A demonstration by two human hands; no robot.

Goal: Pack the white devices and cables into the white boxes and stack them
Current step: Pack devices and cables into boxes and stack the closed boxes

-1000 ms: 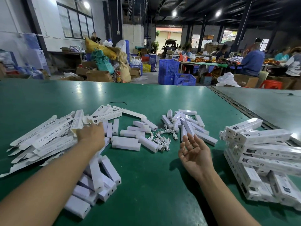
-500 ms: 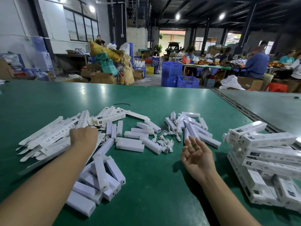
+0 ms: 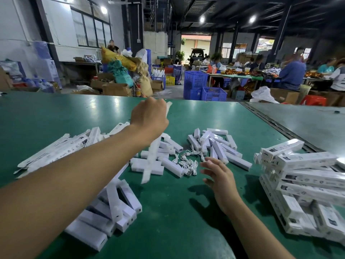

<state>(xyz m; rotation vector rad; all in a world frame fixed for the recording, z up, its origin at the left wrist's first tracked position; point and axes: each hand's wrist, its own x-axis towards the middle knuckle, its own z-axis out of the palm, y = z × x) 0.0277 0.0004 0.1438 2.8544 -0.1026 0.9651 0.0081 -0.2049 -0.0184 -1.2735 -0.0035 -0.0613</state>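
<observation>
Well, the left hand (image 3: 149,118) is up over the far middle of the green surface (image 3: 177,212), its grip curled round one flattened white box (image 3: 151,161). As far as the blur lets me tell, it's a long thin card sleeve hanging down towards the near side. It's prob. v. light and floppy, so best pinched by its long edges near one end and squeezed to pop it square, not bent across the middle. The right hand (image 3: 219,176) hovers low w/ its grip spread, holding nothing, just near of the cables (image 3: 186,162). These are thin, soft, coiled white leads tangled in a small heap, likely to drag neighbours along, so take one by its plug. White devices (image 3: 218,146) lie in loose piles at middle and near left: smooth, hard-looking bars w/ square ends, prob. light and a bit slippery; grasp across the narrow sides. More flat sleeves (image 3: 56,154) fan out at left. Filled boxes (image 3: 306,161) are stacked at right, printed card, stiff enough to pile but easily nudged askew.
</observation>
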